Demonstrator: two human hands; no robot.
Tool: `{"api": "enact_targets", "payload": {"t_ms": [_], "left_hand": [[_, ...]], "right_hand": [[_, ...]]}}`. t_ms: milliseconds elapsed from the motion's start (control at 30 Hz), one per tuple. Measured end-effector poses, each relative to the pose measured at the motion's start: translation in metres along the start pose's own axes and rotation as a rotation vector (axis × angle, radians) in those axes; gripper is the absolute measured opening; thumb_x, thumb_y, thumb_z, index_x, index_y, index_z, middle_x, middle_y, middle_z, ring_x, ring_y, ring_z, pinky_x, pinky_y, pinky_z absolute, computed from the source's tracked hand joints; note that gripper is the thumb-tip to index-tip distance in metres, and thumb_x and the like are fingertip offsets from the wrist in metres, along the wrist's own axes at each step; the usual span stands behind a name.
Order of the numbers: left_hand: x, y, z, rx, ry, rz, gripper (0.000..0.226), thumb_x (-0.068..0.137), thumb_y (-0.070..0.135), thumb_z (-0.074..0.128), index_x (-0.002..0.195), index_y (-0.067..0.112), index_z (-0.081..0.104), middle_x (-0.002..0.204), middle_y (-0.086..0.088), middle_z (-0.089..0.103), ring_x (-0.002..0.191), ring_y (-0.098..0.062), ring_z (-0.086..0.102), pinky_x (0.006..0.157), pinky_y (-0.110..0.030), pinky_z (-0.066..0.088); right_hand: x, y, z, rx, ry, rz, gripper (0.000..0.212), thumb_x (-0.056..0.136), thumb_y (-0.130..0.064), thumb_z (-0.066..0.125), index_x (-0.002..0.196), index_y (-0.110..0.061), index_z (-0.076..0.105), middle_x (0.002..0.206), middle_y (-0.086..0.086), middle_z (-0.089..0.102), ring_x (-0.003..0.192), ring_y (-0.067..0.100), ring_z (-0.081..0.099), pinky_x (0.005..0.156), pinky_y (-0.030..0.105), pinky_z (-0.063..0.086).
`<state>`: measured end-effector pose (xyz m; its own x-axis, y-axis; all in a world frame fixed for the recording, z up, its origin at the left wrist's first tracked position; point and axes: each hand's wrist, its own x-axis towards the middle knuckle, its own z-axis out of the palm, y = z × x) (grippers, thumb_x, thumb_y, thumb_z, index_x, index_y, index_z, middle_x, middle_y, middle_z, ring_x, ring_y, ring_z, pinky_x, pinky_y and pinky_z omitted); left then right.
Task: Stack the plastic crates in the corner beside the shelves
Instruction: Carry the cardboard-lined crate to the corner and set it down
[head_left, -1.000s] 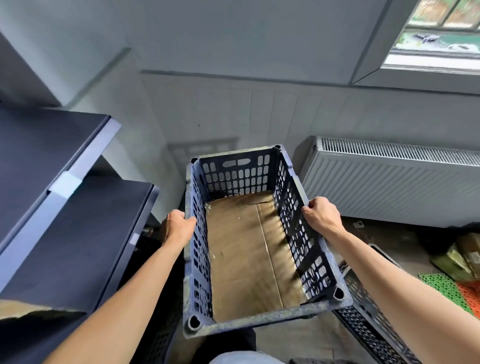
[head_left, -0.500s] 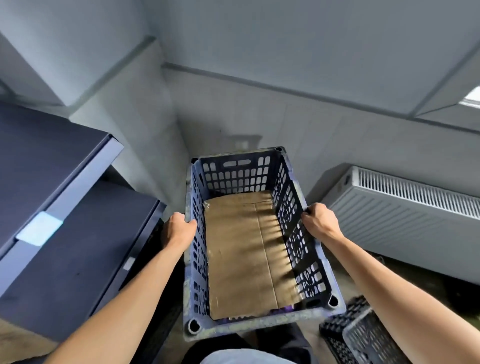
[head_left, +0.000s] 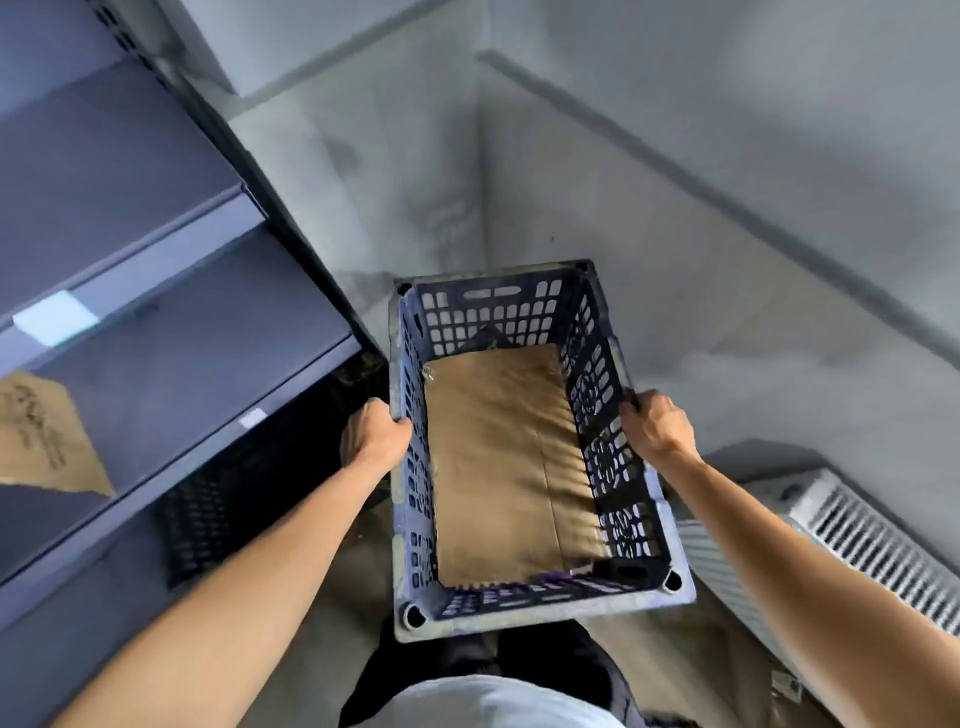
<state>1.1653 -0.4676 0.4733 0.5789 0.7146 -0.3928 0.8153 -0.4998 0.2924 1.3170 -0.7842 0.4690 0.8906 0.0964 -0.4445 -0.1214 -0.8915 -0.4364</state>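
Shelves (head_left: 156, 312) fill the left side. The wall corner (head_left: 478, 208) is dead ahead and a radiator (head_left: 857, 540) sits low on the right.

Status: one blue plastic crate (head_left: 545, 608) is in the air, held level at about waist height, short end pointing into the corner. It's in the gap between shelves and radiator, near the shelf edge but not touching it. It isn't set down yet, so I'd call this carry-in, mid-task at best.

The corner floor is hidden behind the crate, so I can't tell if a stack has been started there. A dark perforated thing (head_left: 234, 519) under the lowest shelf could be another crate, but it's too blurred to be sure.

What's left, as I judge it: lower this one into the corner, square it up, then bring in any others.

Contents: a flat cardboard sheet (head_left: 498, 467) covers most of the crate bottom, and I see nothing else inside. A strip of dark bottom shows at the far end.

Hands: left hand (head_left: 375, 435) is wrapped over the left long rim. Right hand (head_left: 655, 427) is wrapped over the right long rim, roughly opposite it. Both grip firmly with fingers curled.

Small stuff: a cardboard scrap (head_left: 47, 436) lies on a shelf, and there's a white label (head_left: 54, 317) on the shelf edge.
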Motion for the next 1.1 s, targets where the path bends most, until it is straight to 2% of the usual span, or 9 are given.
{"api": "enact_targets", "payload": {"t_ms": [133, 267, 367, 467, 533, 667, 733, 833, 1100], "left_hand": [[-0.002, 0.001, 0.016, -0.007, -0.004, -0.067, 0.024, 0.082, 0.037, 0.059, 0.076, 0.014, 0.059, 0.076, -0.004, 0.069, 0.070, -0.027, 0.068, 0.061, -0.032, 0.055], [-0.003, 0.001, 0.040, -0.042, -0.038, -0.123, 0.025, 0.084, 0.036, 0.061, 0.073, 0.013, 0.057, 0.070, -0.004, 0.066, 0.068, -0.027, 0.066, 0.057, -0.030, 0.050], [0.002, -0.002, 0.068, -0.058, -0.099, -0.163, 0.025, 0.085, 0.033, 0.060, 0.075, 0.010, 0.059, 0.069, -0.005, 0.065, 0.068, -0.027, 0.064, 0.057, -0.029, 0.047], [0.014, -0.009, 0.103, -0.082, -0.174, -0.218, 0.022, 0.083, 0.030, 0.061, 0.074, 0.010, 0.058, 0.071, -0.010, 0.068, 0.067, -0.027, 0.066, 0.061, -0.032, 0.054], [0.024, -0.013, 0.128, -0.104, -0.205, -0.244, 0.021, 0.083, 0.026, 0.062, 0.070, 0.011, 0.054, 0.074, -0.015, 0.070, 0.064, -0.025, 0.065, 0.062, -0.034, 0.055], [0.043, -0.020, 0.174, -0.128, -0.248, -0.288, 0.019, 0.086, 0.017, 0.061, 0.069, 0.012, 0.054, 0.069, -0.012, 0.064, 0.061, -0.023, 0.059, 0.052, -0.027, 0.043], [0.055, -0.028, 0.200, -0.135, -0.262, -0.298, 0.021, 0.085, 0.015, 0.061, 0.066, 0.013, 0.054, 0.065, -0.010, 0.063, 0.061, -0.023, 0.061, 0.052, -0.026, 0.044], [0.072, -0.039, 0.244, -0.109, -0.276, -0.302, 0.027, 0.087, 0.013, 0.058, 0.061, 0.013, 0.052, 0.051, 0.000, 0.047, 0.047, -0.015, 0.046, 0.044, -0.020, 0.031], [0.128, -0.054, 0.352, -0.063, -0.311, -0.327, 0.020, 0.093, 0.020, 0.057, 0.084, 0.005, 0.066, 0.072, -0.009, 0.062, 0.051, -0.014, 0.050, 0.041, -0.023, 0.029]], "right_hand": [[0.024, 0.004, -0.001, -0.029, -0.043, -0.053, 0.038, 0.089, -0.042, 0.042, 0.097, -0.011, 0.061, 0.094, 0.014, 0.068, 0.079, 0.036, 0.064, 0.071, 0.044, 0.055], [0.043, 0.010, 0.008, -0.074, -0.062, -0.037, 0.029, 0.090, -0.036, 0.047, 0.100, -0.011, 0.058, 0.092, 0.014, 0.067, 0.078, 0.036, 0.064, 0.071, 0.046, 0.057], [0.058, 0.015, 0.024, -0.141, -0.072, -0.018, 0.030, 0.089, -0.035, 0.045, 0.099, -0.010, 0.058, 0.093, 0.015, 0.066, 0.080, 0.037, 0.062, 0.072, 0.043, 0.055], [0.080, 0.021, 0.050, -0.192, -0.085, 0.000, 0.030, 0.091, -0.029, 0.047, 0.110, -0.008, 0.058, 0.103, 0.017, 0.062, 0.093, 0.039, 0.059, 0.077, 0.041, 0.049], [0.096, 0.030, 0.071, -0.212, -0.094, 0.011, 0.030, 0.092, -0.028, 0.047, 0.113, -0.009, 0.058, 0.106, 0.018, 0.063, 0.091, 0.038, 0.059, 0.076, 0.040, 0.049], [0.128, 0.056, 0.115, -0.232, -0.118, 0.033, 0.026, 0.093, -0.024, 0.047, 0.111, -0.011, 0.058, 0.101, 0.017, 0.064, 0.082, 0.034, 0.057, 0.069, 0.036, 0.046], [0.146, 0.069, 0.136, -0.242, -0.131, 0.035, 0.024, 0.093, -0.022, 0.048, 0.110, -0.010, 0.059, 0.100, 0.016, 0.064, 0.082, 0.034, 0.057, 0.066, 0.035, 0.043], [0.177, 0.089, 0.174, -0.236, -0.141, 0.045, 0.022, 0.091, -0.021, 0.050, 0.107, -0.012, 0.061, 0.098, 0.015, 0.065, 0.081, 0.034, 0.057, 0.065, 0.033, 0.041], [0.256, 0.129, 0.274, -0.186, -0.182, 0.070, 0.028, 0.084, -0.028, 0.055, 0.108, -0.017, 0.062, 0.096, 0.013, 0.066, 0.082, 0.035, 0.061, 0.065, 0.035, 0.045]]}}
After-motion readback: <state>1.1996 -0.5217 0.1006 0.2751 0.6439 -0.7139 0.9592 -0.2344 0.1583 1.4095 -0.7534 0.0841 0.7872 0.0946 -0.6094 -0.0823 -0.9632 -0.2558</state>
